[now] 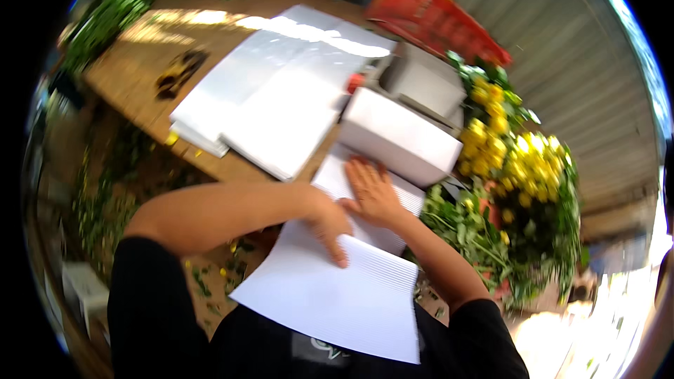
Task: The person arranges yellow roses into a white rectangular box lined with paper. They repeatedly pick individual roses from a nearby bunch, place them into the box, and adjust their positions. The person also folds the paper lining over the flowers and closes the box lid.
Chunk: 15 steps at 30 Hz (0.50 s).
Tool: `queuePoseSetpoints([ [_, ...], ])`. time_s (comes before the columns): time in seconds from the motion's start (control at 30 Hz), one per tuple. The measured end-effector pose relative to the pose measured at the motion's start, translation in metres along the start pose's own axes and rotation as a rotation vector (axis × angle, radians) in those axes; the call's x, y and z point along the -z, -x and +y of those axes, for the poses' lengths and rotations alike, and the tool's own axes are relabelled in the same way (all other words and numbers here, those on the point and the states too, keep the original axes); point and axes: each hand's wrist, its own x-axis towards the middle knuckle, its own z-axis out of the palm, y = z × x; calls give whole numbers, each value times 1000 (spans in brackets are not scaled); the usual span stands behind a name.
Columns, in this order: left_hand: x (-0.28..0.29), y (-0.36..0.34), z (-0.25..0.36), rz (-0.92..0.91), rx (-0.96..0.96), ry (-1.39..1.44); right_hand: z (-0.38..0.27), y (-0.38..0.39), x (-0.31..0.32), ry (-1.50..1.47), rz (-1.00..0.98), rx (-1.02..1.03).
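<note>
A white corrugated cardboard sheet runs from the table's edge back toward my body, its near half bent up over my lap. My right hand lies flat on its far part with the fingers spread. Over the middle of the sheet is my left hand, fingers stretched downward and resting on the surface near the bend; its thumb is hidden and the hand is slightly blurred. Just beyond my right hand's fingertips stands a long white cardboard block or box. Behind that sits a grey, open-topped box-like thing.
A stack of large white sheets covers much of the wooden table. Yellow flowers with leafy stems crowd the right side. A red bag leans at the back wall. A yellow-black object and greenery lie left.
</note>
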Motion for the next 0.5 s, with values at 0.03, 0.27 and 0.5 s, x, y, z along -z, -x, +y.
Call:
queuePoseSetpoints([
  [0.03,-9,-4,5,89,129,-26,1,-1,-5,-61,37,22],
  [0.27,-8,-2,27,243,284,-14,-8,46,63,-605,540,102],
  [0.5,-6,-6,23,226,264,26,-4,170,113,-987,327,483],
])
